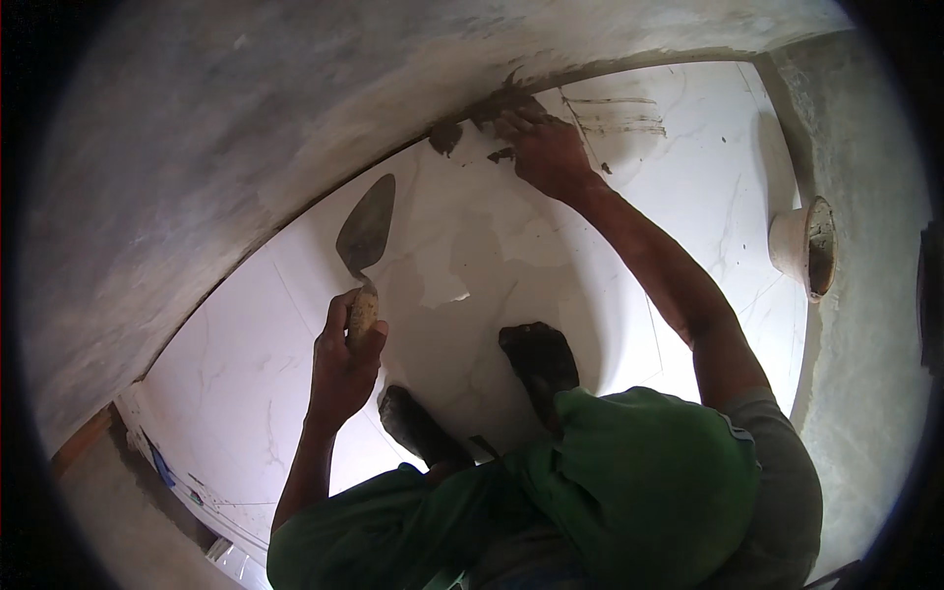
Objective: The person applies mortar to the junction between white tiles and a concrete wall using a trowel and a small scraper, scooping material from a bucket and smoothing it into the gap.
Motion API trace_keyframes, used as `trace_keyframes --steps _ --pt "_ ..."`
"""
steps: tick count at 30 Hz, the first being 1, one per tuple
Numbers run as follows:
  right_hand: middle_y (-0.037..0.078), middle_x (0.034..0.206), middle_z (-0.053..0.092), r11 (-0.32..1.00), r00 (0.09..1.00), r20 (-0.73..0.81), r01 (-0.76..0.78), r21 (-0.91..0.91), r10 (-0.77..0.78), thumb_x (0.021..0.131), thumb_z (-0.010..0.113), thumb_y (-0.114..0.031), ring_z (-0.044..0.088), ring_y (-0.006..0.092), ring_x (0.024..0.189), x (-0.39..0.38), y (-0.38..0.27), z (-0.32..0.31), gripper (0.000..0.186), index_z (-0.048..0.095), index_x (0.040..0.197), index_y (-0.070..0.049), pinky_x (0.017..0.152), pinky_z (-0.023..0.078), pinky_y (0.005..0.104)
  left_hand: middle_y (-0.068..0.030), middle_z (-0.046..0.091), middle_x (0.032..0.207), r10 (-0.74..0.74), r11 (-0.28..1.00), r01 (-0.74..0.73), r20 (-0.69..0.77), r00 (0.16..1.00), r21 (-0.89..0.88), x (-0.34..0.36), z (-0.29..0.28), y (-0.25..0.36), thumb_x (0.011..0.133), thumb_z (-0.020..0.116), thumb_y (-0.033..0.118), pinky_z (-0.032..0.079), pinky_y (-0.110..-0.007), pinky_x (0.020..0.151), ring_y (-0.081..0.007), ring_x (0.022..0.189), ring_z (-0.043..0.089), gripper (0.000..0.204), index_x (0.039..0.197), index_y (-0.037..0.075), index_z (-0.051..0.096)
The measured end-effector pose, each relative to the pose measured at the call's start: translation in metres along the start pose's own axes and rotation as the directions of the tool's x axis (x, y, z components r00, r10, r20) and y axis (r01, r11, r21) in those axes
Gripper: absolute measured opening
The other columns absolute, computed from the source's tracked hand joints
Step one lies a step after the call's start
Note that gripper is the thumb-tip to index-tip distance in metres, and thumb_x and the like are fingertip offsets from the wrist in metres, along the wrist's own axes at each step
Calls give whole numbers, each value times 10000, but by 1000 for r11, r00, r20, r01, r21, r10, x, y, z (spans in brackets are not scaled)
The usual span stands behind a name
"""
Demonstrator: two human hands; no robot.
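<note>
My left hand (344, 359) grips the wooden handle (363, 313) of a pointed metal trowel (365, 225), its blade raised over the tiles. My right hand (547, 154) reaches to the foot of the far wall, its bent fingers apart and touching dark wet mortar (511, 98); the fingertips are partly lost in it. A separate dark lump (444, 140) lies just left of that hand, and grey smears (618, 116) streak the white marbled tile floor (256, 374) to its right.
A pale bucket (792, 241) with grey residue sits at the right wall (865, 128). A plastered wall (197, 147) runs along the far side. My dark-covered feet (539, 356) stand below my hands. A small blue item (160, 465) lies at the lower left edge.
</note>
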State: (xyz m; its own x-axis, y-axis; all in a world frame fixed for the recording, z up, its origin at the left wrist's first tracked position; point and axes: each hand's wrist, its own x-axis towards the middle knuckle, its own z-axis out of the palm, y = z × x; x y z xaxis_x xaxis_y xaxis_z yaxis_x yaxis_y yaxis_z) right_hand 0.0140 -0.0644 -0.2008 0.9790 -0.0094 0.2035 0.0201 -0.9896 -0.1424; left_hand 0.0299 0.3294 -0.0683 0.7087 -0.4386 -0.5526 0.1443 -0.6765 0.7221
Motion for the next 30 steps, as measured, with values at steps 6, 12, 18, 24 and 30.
trace_keyframes --steps 6,12,18,24,30 --pt "93 1268 771 999 960 279 -32 37 20 816 675 -48 727 300 1176 -5 -36 -37 412 783 1207 -119 926 620 475 -106 669 904 -71 996 68 -44 997 -60 -12 -2 -7 1048 664 261 533 -361 651 -158 675 606 474 1427 16 521" --pt "105 1251 765 989 979 148 131 66 -139 812 660 -48 740 298 1135 40 -61 -3 370 791 1155 -97 905 620 464 -24 601 916 52 998 -52 -33 998 24 -13 -6 -21 1094 631 278 487 -266 557 -74 661 566 452 1470 51 521" --pt "71 1335 731 988 954 264 125 86 -143 797 649 2 742 287 1105 -50 -2 -6 372 832 1070 -172 900 617 442 -29 603 898 48 998 -50 -51 998 -37 -15 -6 -16 1088 632 257 487 -272 553 -77 660 565 449 1470 47 521" --pt "77 1169 806 997 749 659 -59 -48 76 922 605 0 757 305 1061 -36 19 -109 427 833 1205 -225 911 611 467 -116 678 957 -9 999 9 0 1000 -52 -13 -1 -16 1048 676 247 529 -358 629 -151 660 607 470 1430 19 525" --pt "86 1369 753 984 986 84 -154 85 147 928 651 -32 733 295 1208 -35 47 -52 480 748 1362 -212 979 616 455 -115 671 951 31 999 -31 2 1000 -4 -1 6 -5 1044 669 245 531 -357 635 -151 660 599 469 1420 7 523"
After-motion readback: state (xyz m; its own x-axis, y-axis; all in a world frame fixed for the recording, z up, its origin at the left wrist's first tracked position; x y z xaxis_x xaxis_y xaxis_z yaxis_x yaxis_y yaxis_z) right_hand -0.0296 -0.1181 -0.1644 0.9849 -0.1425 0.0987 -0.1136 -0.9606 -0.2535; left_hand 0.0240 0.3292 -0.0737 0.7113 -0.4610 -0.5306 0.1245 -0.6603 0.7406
